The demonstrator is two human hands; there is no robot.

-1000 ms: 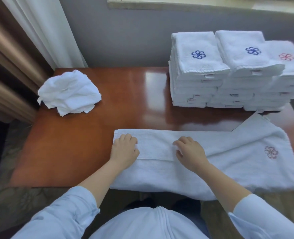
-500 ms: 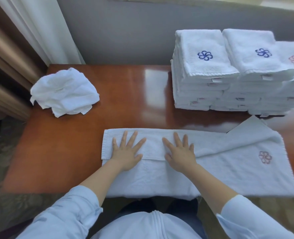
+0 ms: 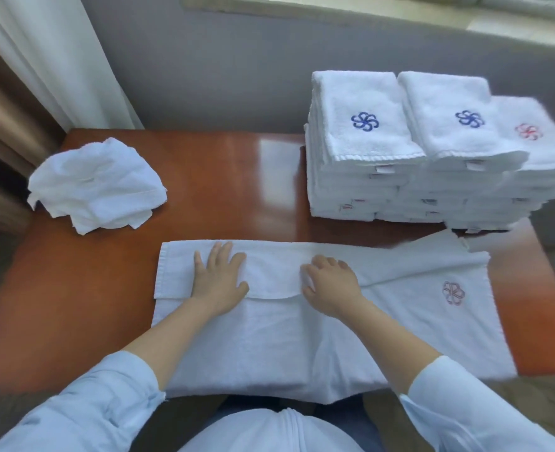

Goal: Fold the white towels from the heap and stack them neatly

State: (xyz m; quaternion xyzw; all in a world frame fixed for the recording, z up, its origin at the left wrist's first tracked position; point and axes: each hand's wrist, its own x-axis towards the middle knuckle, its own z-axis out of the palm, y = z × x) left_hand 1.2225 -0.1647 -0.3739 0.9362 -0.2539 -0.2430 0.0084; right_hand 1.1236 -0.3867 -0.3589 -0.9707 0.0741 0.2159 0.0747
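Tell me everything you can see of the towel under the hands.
The towel is white terry, spread lengthwise along the near edge of the table, its near side hanging over. Its far edge is folded towards the person as a flap. A reddish flower emblem sits near the right end. The left hand presses flat on the flap; the right hand rests there with bent fingers.

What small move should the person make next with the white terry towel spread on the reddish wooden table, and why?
Probably slide the right hand rightward, drawing the far edge over. The left hand presses the folded flap flat, but past the right hand the fold tapers diagonally, leaving the emblem end of the white terry towel unfolded.
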